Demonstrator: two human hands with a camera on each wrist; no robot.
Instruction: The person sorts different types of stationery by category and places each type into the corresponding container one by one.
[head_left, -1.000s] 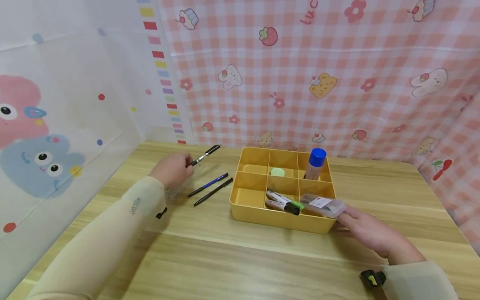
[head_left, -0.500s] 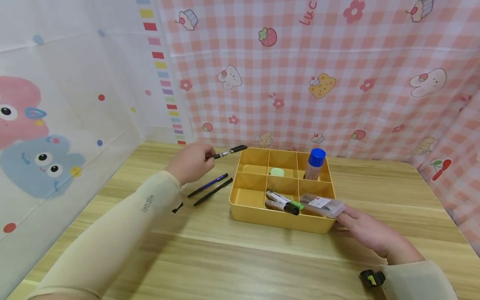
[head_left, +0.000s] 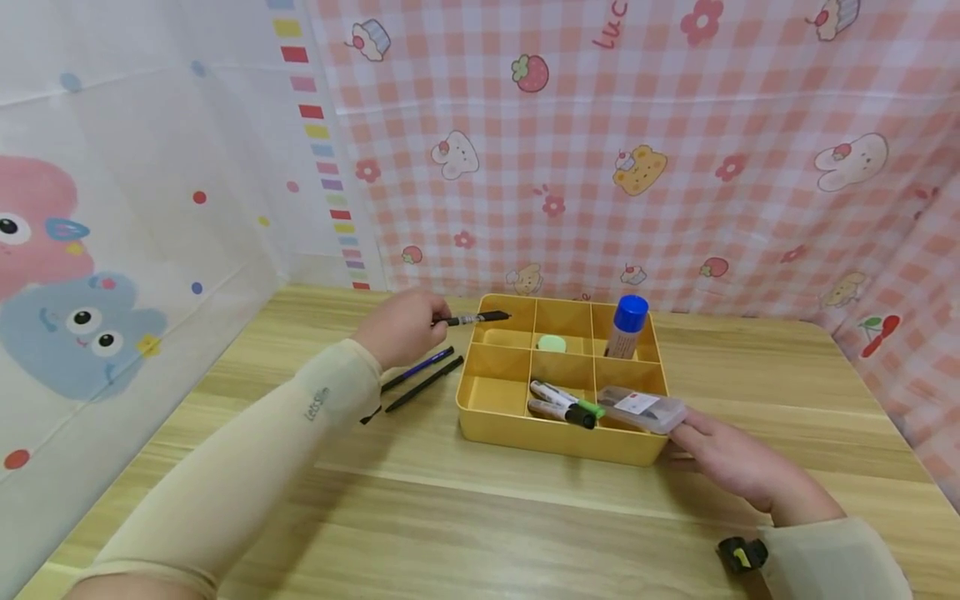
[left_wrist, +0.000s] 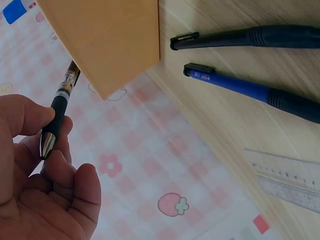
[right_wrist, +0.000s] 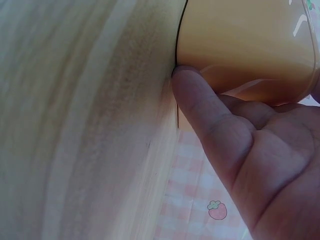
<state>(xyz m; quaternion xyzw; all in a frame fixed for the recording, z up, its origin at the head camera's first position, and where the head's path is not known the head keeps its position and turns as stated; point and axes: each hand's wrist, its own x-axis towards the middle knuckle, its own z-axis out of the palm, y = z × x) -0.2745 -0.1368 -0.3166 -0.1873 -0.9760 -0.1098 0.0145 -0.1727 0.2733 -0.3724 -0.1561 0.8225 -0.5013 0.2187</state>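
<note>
In the head view my left hand [head_left: 403, 328] pinches a pen [head_left: 483, 317] between thumb and fingers. Its black end reaches over the back left compartment of a yellow divided box [head_left: 562, 443]. The left wrist view shows the pen's silver tip [left_wrist: 47, 146] toward my palm and part of its clear barrel past the box edge. My right hand [head_left: 738, 458] rests against the box's front right corner, with thumb and fingers laid along its walls. Two pens, one blue [left_wrist: 230, 86] and one black [left_wrist: 240, 39], lie left of the box.
Inside the box are two markers [head_left: 558, 404], a clear plastic case [head_left: 643, 408] leaning on the rim, a blue-capped glue stick [head_left: 632, 315] and a pale green item [head_left: 552, 343]. A transparent ruler [left_wrist: 290, 179] lies on the wooden table [head_left: 450, 517]. Patterned cloth hangs behind.
My left hand has carried the pen rightward from the table's left side to over the box's back left compartment. The right hand stays at the box corner.
</note>
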